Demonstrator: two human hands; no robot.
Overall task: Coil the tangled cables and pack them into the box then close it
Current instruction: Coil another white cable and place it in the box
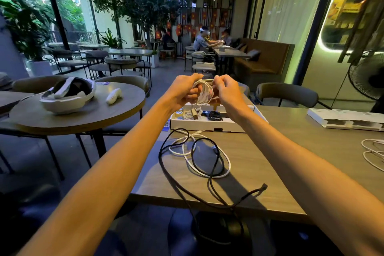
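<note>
From the head camera, both arms were stretched out over the grey table (291, 152), and the two hands met above the open white box (205, 125). The left hand (182, 91) was curled around one side of a small white coil (204, 92), fingers closed on its loops, while the right hand (227, 89) pinched the other side near the top, seemingly tucking the loose end in. Inside the box lay a white bundle (192, 113) and a black bundle (215, 115), already packed. Nearer the person, a black cable (209, 172) and a white cable (207, 164) lay tangled together on the table, the black one trailing over the near edge. The box was not yet closed. To my eye, the risk was that the coil would spring apart once either grip eased, since nothing visibly tied it. The dangling black cable might also slide off the table, dragging the white one with it, if bumped by a forearm.
</note>
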